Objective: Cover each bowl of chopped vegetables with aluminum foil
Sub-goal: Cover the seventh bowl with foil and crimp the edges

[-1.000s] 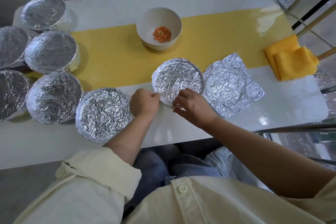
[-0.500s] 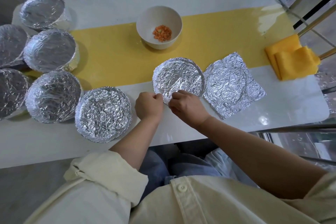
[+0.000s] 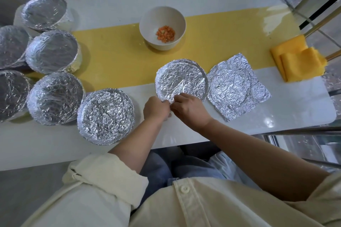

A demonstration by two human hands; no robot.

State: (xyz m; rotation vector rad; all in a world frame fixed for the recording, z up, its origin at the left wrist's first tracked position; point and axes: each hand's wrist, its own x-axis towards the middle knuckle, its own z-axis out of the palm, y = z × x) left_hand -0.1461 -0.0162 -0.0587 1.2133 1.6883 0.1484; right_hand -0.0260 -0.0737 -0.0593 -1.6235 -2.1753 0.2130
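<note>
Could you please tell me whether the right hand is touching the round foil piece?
Touching. The head view shows the right hand pinching the near edge of the round foil piece, fingertips curled over its crumpled rim.

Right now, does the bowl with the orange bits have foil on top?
No, the bowl of orange bits stands open, no foil over it.

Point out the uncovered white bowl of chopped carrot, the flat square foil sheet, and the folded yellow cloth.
uncovered white bowl [image 3: 148,24]: head view, bare inner wall
flat square foil sheet [image 3: 238,86]: head view, sheet centre
folded yellow cloth [image 3: 299,61]: head view, top fold
</note>
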